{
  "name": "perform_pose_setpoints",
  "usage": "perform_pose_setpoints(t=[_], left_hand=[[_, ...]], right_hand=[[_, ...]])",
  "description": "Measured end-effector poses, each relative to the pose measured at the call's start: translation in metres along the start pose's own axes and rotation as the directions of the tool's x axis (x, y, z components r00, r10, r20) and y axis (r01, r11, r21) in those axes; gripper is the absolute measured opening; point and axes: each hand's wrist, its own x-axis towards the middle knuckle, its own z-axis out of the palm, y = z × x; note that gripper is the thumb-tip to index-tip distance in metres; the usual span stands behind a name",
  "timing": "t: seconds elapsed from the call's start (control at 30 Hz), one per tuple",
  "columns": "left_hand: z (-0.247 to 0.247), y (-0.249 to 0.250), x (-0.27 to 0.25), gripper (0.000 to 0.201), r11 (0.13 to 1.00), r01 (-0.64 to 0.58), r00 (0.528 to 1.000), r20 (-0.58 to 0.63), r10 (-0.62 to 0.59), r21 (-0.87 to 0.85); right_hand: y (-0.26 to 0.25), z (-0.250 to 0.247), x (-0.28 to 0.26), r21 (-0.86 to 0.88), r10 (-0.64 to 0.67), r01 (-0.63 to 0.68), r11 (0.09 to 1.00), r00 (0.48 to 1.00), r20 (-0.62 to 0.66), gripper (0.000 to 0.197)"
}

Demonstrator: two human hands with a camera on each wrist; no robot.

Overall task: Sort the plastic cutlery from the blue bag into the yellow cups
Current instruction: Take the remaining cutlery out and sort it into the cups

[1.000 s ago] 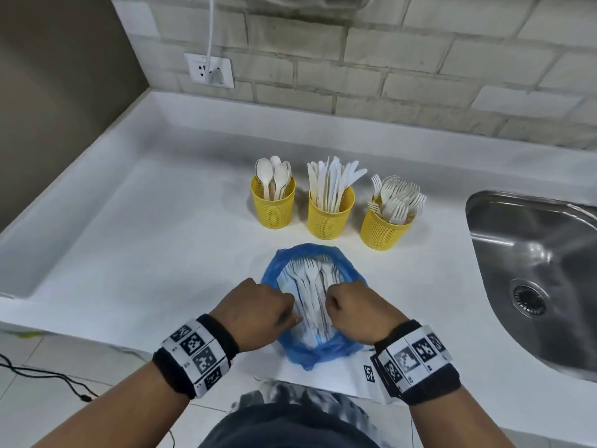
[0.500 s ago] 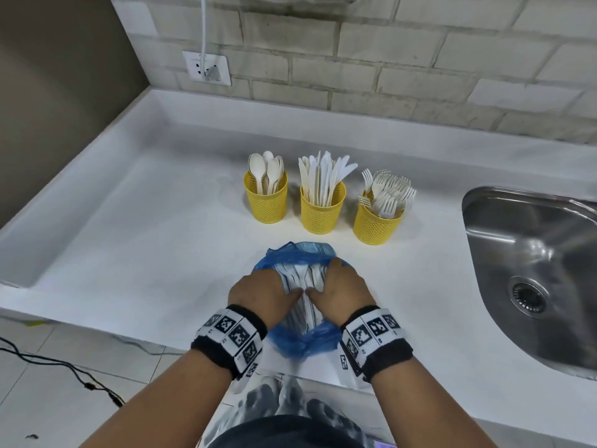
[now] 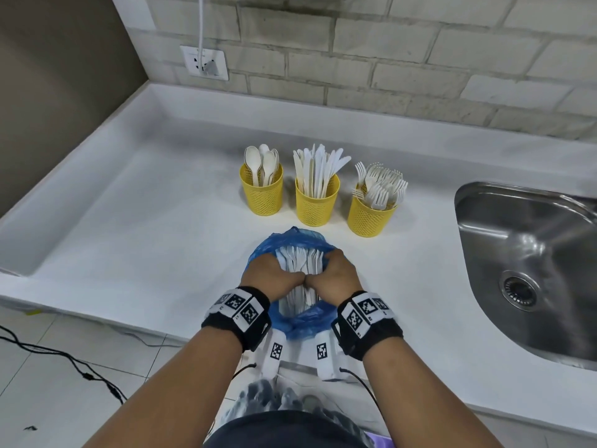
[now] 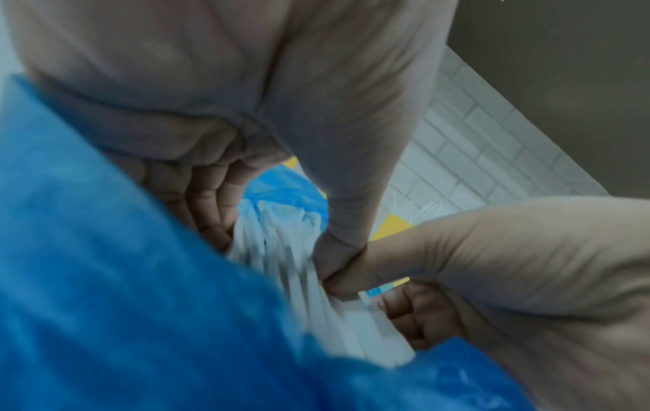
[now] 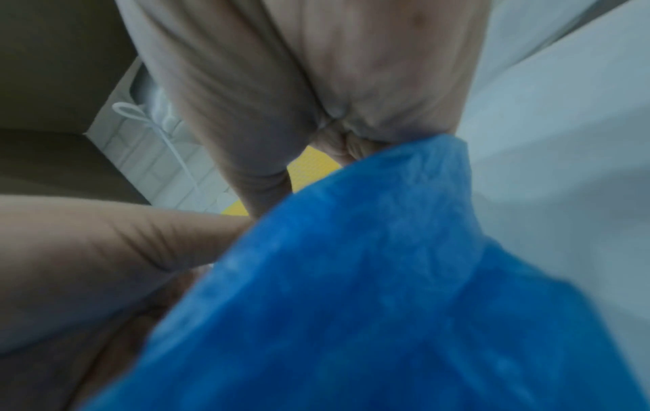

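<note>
A socket [image 3: 204, 62] sits on the brick wall above the desk's [image 3: 135, 227] far left; three yellow cups stand in a row mid-desk, holding spoons [image 3: 261, 192], knives [image 3: 316, 202] and forks [image 3: 371, 215]; the bag [image 3: 292, 239] lies just in front of them at the near edge, cutlery [image 3: 298, 260] showing in its mouth; the left hand [image 3: 271, 274] and right hand [image 3: 334, 274], thumbs touching, curl round the bundle through the blue plastic, covering most of it; a steel sink [image 3: 529, 253] fills the right end.
</note>
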Motion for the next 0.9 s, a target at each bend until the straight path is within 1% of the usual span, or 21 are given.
perform_pose_setpoints(t=[0.07, 0.1, 0.2, 0.27, 0.4, 0.5, 0.6, 0.67, 0.7, 0.77, 0.83, 0.9], left_hand=[[0.0, 0.002, -0.001, 0.023, 0.999, 0.021, 1.0, 0.01, -0.021, -0.03], [0.0, 0.002, 0.0, 0.024, 0.998, 0.034, 0.999, 0.02, -0.033, -0.051], [0.0, 0.004, 0.0, 0.021, 0.995, 0.044, 0.998, 0.045, -0.04, -0.091], [-0.001, 0.004, -0.002, 0.018, 0.993, 0.042, 0.998, 0.053, -0.037, -0.11], [-0.001, 0.0, -0.005, 0.005, 0.986, 0.069, 0.996, 0.064, -0.06, -0.15], [0.002, -0.003, -0.007, 0.035, 0.972, 0.092, 0.995, 0.042, -0.085, -0.217], [0.003, -0.003, -0.009, 0.05, 0.954, 0.128, 0.992, 0.031, -0.124, -0.272], [0.005, -0.003, -0.008, 0.067, 0.947, 0.114, 0.993, 0.01, -0.117, -0.301], [0.006, -0.003, -0.007, 0.071, 0.947, 0.11, 0.993, -0.002, -0.116, -0.303], [0.008, -0.003, -0.008, 0.07, 0.949, 0.094, 0.994, -0.03, -0.108, -0.301], [0.01, -0.003, -0.009, 0.064, 0.963, 0.086, 0.994, -0.047, -0.101, -0.257], [0.012, -0.004, -0.009, 0.064, 0.975, 0.051, 0.995, -0.068, -0.067, -0.214]], right_hand=[[0.003, 0.0, 0.0, 0.037, -0.011, 0.011, 0.999, 1.0, 0.01, 0.032], [0.003, -0.001, 0.0, 0.058, -0.016, 0.015, 0.998, 1.0, 0.01, 0.026], [0.004, 0.001, 0.0, 0.088, -0.035, 0.034, 0.996, 0.999, 0.014, 0.024], [0.005, 0.002, 0.0, 0.124, -0.046, 0.043, 0.991, 0.999, 0.017, 0.027], [0.007, 0.003, -0.002, 0.194, -0.038, 0.038, 0.98, 0.999, -0.004, 0.023], [0.01, 0.001, -0.004, 0.278, -0.01, 0.024, 0.96, 0.999, -0.051, 0.019], [0.01, 0.0, -0.008, 0.332, 0.023, -0.003, 0.943, 0.998, -0.057, 0.019], [0.007, 0.002, -0.009, 0.368, 0.054, -0.034, 0.929, 0.998, -0.043, 0.019], [0.006, 0.004, -0.009, 0.387, 0.067, -0.049, 0.921, 0.997, -0.034, 0.02], [0.007, 0.007, -0.007, 0.432, 0.084, -0.066, 0.899, 0.996, -0.023, 0.025], [0.009, 0.009, -0.006, 0.476, 0.098, -0.074, 0.877, 0.995, -0.027, 0.034], [0.009, 0.009, -0.005, 0.5, 0.113, -0.085, 0.862, 0.993, -0.026, 0.037]])
